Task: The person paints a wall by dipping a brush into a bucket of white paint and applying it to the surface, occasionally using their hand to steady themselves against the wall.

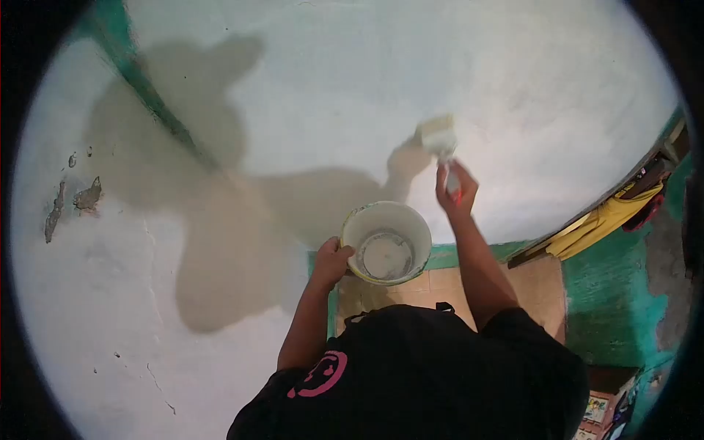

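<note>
My right hand (456, 192) is closed around the handle of a wide paintbrush (438, 136), its pale, paint-coated bristles up against the white wall (528, 81). With my left hand (334, 262) I grip the rim of a round white bucket (419, 238), thumb over the edge and the fingers outside it. The bucket tilts so that its inside faces me, and a shallow layer of whitish paint (386, 255) lies at the bottom. Smears of paint mark its rim.
A green strip (158, 99) runs down the wall corner at upper left. Chipped plaster (88, 196) and cracks mark the left wall. Yellow cloth (605, 220) hangs at right beside a green wall (601, 293). Tan floor tiles (440, 290) lie below, and a small cabinet (609, 389) stands lower right.
</note>
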The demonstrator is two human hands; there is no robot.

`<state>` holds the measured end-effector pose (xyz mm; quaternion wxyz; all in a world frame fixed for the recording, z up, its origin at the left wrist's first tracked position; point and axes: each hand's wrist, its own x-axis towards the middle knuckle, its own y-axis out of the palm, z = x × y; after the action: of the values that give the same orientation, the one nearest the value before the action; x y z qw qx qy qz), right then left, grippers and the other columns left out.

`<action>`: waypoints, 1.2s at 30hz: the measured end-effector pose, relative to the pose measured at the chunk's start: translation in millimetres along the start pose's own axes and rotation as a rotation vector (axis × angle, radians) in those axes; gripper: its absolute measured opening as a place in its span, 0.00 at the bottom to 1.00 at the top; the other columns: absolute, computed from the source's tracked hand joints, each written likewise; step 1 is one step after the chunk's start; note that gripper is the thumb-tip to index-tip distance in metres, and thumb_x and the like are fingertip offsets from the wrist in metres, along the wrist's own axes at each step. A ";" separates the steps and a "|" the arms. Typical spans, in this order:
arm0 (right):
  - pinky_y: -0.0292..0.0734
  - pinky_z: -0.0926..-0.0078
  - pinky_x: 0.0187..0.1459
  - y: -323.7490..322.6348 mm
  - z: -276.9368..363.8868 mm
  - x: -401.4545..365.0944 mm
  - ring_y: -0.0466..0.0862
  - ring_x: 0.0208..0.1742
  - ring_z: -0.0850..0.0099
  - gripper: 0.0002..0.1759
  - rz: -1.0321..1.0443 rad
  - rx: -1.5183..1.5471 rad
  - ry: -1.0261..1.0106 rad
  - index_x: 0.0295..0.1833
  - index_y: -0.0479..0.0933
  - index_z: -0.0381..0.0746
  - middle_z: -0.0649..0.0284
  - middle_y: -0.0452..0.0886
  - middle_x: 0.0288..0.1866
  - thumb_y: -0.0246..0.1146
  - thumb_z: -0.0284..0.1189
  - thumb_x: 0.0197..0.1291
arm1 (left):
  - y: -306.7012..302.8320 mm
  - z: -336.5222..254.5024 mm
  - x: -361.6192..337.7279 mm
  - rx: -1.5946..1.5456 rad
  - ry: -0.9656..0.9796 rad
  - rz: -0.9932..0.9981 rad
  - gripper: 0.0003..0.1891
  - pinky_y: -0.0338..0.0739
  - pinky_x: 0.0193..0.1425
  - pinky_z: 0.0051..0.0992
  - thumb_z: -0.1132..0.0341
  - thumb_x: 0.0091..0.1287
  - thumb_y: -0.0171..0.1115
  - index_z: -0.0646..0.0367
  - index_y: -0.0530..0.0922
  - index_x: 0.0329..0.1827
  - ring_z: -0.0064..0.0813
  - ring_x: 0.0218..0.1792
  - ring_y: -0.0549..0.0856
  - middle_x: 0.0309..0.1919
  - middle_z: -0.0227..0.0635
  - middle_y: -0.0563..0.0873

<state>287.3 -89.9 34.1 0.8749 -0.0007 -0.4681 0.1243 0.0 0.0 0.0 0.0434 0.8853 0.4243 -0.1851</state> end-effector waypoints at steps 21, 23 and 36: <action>0.79 0.78 0.37 -0.7 9.9 24.0 0.87 0.33 0.70 0.12 0.093 -0.063 -0.186 0.49 0.80 0.30 0.52 0.85 0.36 0.59 0.25 0.62 | 1.4 2.0 0.9 0.006 -0.036 -0.021 0.15 0.83 0.31 0.32 0.67 0.60 0.60 0.69 0.76 0.46 0.31 0.32 0.85 0.36 0.42 0.83; 0.78 0.78 0.34 -5.2 -11.9 -27.3 0.86 0.30 0.70 0.12 0.190 -0.139 -0.051 0.48 0.81 0.33 0.51 0.85 0.32 0.60 0.27 0.62 | 0.1 1.4 0.8 0.082 -0.030 -0.037 0.15 0.83 0.31 0.31 0.67 0.59 0.60 0.69 0.76 0.45 0.31 0.31 0.85 0.35 0.41 0.83; 0.77 0.80 0.32 6.1 67.0 115.2 0.84 0.26 0.73 0.11 -0.076 0.094 -0.178 0.45 0.81 0.33 0.55 0.85 0.30 0.66 0.25 0.58 | 16.1 3.1 0.5 -0.020 -0.081 -0.041 0.15 0.82 0.32 0.31 0.68 0.60 0.59 0.68 0.76 0.48 0.30 0.32 0.85 0.36 0.41 0.83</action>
<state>292.2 -66.6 165.4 0.8330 0.0691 -0.5373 0.1125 11.7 -10.5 -4.3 0.0657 0.8676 0.4423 -0.2175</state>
